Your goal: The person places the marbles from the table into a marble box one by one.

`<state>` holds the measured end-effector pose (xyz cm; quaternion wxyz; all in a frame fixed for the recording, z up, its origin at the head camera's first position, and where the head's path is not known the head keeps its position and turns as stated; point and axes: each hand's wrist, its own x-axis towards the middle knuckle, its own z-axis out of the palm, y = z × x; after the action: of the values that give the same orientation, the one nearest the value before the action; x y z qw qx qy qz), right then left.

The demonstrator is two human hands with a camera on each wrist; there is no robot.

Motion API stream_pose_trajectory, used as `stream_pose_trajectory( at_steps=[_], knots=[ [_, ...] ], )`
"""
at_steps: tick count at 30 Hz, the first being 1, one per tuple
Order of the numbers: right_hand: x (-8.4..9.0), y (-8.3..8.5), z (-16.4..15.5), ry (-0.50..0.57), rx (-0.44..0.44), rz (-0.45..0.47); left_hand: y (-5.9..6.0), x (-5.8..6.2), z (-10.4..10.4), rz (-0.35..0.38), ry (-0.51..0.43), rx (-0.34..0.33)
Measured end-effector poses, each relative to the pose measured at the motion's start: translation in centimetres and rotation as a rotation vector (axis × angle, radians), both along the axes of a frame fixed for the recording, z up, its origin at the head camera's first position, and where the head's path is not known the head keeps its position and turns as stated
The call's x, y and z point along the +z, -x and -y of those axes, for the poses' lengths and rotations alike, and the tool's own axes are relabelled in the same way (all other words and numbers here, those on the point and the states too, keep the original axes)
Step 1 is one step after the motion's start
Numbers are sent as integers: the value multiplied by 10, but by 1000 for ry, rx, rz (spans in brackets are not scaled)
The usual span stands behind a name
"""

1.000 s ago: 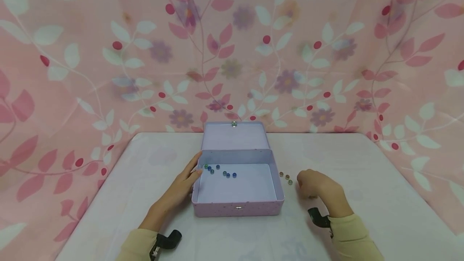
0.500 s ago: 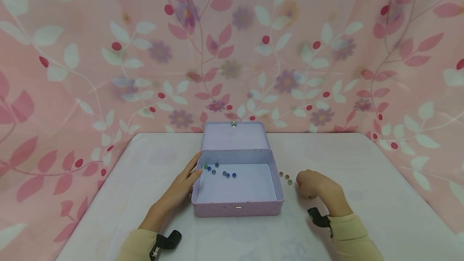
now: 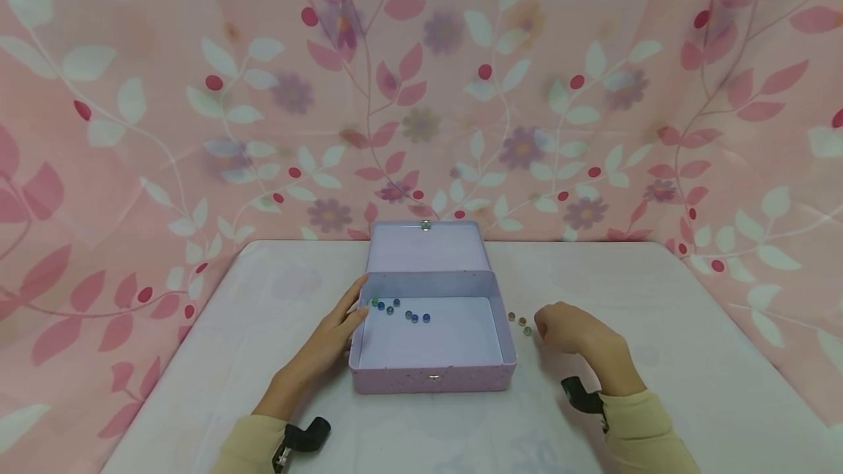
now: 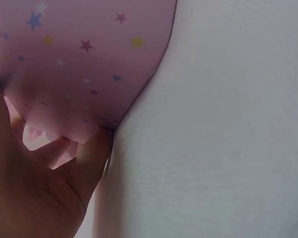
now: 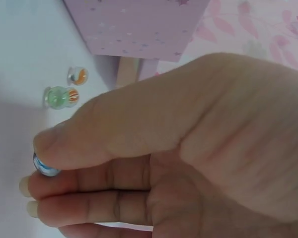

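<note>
Head view high, forward-down over box (image 3: 431, 328); wrist views close, sharing its starred walls.

Most of the blue marble (image 5: 45, 167) hidden under the right hand's (image 3: 571, 330) thumb; marble colours in the box (image 3: 431, 375) too small to tell.

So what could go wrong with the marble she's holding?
The right hand only pinches the marble at the fingertips, so it might slip and roll off across the table. Moving off, the hand could also bump the loose marbles lying beside the box and scatter them. If dropped in from high up, it might knock the marbles inside around.
</note>
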<state>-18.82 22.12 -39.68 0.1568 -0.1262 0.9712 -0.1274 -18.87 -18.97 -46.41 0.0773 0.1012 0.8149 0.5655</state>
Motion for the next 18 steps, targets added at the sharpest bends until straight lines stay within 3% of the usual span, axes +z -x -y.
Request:
stream_pose_trajectory(
  at_steps=[18],
  knots=[
    [17,-3,12,39,81,-188,-1,0,0,1,5,0]
  ],
)
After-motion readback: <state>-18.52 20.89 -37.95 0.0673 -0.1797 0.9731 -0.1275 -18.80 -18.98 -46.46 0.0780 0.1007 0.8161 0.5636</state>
